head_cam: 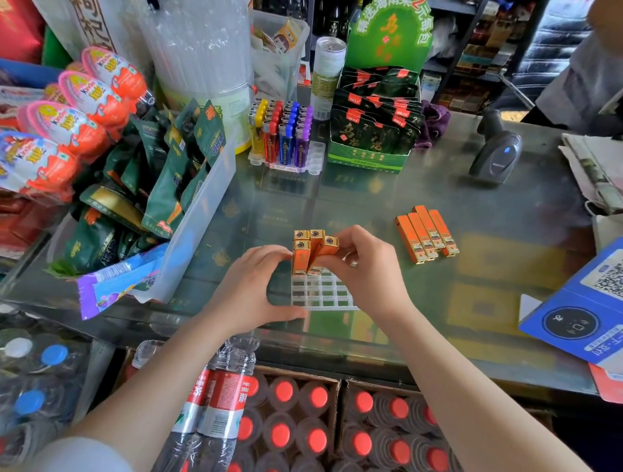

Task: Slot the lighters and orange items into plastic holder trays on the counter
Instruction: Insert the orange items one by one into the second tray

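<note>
A clear plastic holder tray [321,294] with a grid of slots lies on the glass counter in front of me. Several orange lighters [311,248] stand bunched at its far edge. My right hand [367,271] pinches the tilted ones from the right. My left hand [255,287] touches the upright one on the left, its thumb resting along the tray's near left corner. Several more orange lighters [427,233] lie flat side by side to the right. A second tray [316,160] farther back holds yellow, red, blue and purple lighters [281,131].
A bin of green snack packets [203,208] stands at the left, a green display box [368,159] behind. A barcode scanner [496,151] sits at the back right, a blue QR payment stand [595,305] at the right edge. Another person stands at the far right.
</note>
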The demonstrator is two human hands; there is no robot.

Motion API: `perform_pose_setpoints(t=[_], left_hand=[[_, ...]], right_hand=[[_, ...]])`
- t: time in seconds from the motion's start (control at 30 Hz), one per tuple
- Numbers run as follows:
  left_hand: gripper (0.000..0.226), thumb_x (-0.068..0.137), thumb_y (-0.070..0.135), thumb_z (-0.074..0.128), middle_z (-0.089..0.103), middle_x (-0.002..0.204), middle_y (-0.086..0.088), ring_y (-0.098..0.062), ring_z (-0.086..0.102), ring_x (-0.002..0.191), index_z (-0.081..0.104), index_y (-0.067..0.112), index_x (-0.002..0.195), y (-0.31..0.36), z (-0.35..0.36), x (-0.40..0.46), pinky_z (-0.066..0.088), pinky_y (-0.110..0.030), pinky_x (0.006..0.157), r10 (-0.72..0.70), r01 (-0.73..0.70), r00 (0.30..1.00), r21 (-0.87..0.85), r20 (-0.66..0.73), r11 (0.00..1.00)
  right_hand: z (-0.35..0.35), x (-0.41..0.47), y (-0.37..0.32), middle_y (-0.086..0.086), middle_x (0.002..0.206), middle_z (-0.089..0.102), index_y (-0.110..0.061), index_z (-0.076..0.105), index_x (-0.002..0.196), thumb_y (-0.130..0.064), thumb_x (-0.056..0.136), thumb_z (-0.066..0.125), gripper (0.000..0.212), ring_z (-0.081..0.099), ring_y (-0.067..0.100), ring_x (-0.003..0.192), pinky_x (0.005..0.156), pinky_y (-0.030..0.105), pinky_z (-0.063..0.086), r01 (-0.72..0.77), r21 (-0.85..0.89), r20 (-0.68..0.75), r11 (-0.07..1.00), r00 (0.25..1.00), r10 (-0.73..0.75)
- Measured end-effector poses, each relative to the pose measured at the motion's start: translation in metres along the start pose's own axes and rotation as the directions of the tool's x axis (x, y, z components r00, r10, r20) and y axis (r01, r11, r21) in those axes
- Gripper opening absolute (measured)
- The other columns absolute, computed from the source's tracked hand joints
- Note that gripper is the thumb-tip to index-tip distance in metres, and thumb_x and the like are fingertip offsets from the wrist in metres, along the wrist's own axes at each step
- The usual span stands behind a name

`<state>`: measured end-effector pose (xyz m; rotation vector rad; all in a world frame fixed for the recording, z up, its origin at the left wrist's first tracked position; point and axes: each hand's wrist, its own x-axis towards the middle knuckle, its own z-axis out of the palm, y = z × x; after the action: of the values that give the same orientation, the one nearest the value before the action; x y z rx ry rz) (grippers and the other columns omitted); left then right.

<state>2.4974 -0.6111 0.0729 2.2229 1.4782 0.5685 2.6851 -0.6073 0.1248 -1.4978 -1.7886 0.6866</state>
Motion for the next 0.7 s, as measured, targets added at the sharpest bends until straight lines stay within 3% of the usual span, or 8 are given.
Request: perform_pose_setpoints(t=[0.1,0.2,0.37,0.43,0.53,0.6,0.7], left_hand=[[0.078,0.059,0.061,0.069,0.047,0.129,0.009,-0.008,0.037,0.118,0.048,0.024,0.123,0.000,0.000,0.000,0.023,-0.020,0.095,-0.002,0.002,1.000,-0.001,-0.001,1.000],[0.077,0.059,0.060,0.070,0.047,0.128,0.010,-0.008,0.037,0.118,0.047,0.024,0.123,0.000,0.001,0.000,0.023,-0.020,0.094,-0.005,0.005,1.000,-0.013,0.001,1.000],[0.075,0.061,0.061,0.067,0.045,0.129,0.011,-0.006,0.034,0.118,0.045,0.026,0.124,0.001,0.000,0.000,0.023,-0.020,0.095,-0.014,0.014,1.000,-0.021,0.003,1.000],[0.075,0.062,0.059,0.068,0.045,0.130,0.011,-0.007,0.035,0.119,0.045,0.025,0.124,0.001,0.000,0.001,0.023,-0.022,0.095,-0.016,0.016,1.000,-0.017,0.003,1.000],[0.076,0.061,0.057,0.070,0.046,0.130,0.009,-0.010,0.036,0.120,0.046,0.023,0.124,0.001,0.000,0.000,0.023,-0.022,0.096,-0.010,0.010,1.000,-0.009,-0.003,1.000],[0.078,0.060,0.056,0.072,0.047,0.130,0.007,-0.011,0.037,0.119,0.047,0.021,0.124,0.001,-0.001,0.000,0.025,-0.023,0.096,-0.007,0.007,1.000,-0.007,-0.010,1.000],[0.080,0.059,0.057,0.072,0.048,0.129,0.005,-0.013,0.038,0.119,0.048,0.019,0.124,0.002,-0.002,0.000,0.026,-0.026,0.098,-0.011,0.011,1.000,-0.010,-0.012,1.000]], right_hand=[[-0.006,0.000,-0.003,-0.004,0.078,0.064,-0.011,0.062,0.083,-0.025,0.072,0.075,0.022,0.050,0.002,0.065,0.056,0.011,0.034,0.133,-0.166,0.050,0.977,0.991,-0.127],[-0.004,-0.002,-0.007,0.005,0.086,0.069,-0.007,0.061,0.088,-0.031,0.077,0.070,0.027,0.059,0.023,0.077,0.058,0.029,0.044,0.275,-0.384,0.126,0.882,0.961,-0.245],[0.004,0.001,-0.009,0.004,0.091,0.068,-0.008,0.056,0.091,-0.038,0.085,0.058,0.030,0.059,0.024,0.085,0.059,0.030,0.044,0.258,-0.531,0.095,0.807,0.965,-0.246],[0.008,-0.002,-0.008,0.005,0.090,0.068,-0.009,0.057,0.091,-0.036,0.084,0.060,0.028,0.059,0.024,0.083,0.061,0.032,0.047,0.194,-0.481,0.058,0.855,0.980,-0.190],[0.007,-0.003,-0.007,0.004,0.086,0.070,-0.011,0.064,0.093,-0.031,0.078,0.069,0.025,0.062,0.022,0.076,0.068,0.038,0.054,-0.039,-0.202,0.030,0.979,0.998,0.046],[0.007,-0.001,-0.004,0.001,0.079,0.069,-0.013,0.066,0.089,-0.028,0.074,0.074,0.023,0.061,0.017,0.070,0.068,0.036,0.054,-0.121,-0.095,0.021,0.988,0.992,0.124],[0.011,-0.002,-0.001,-0.002,0.072,0.066,-0.015,0.067,0.081,-0.030,0.074,0.073,0.018,0.060,0.015,0.065,0.063,0.032,0.052,-0.161,-0.068,-0.006,0.985,0.987,0.161]])
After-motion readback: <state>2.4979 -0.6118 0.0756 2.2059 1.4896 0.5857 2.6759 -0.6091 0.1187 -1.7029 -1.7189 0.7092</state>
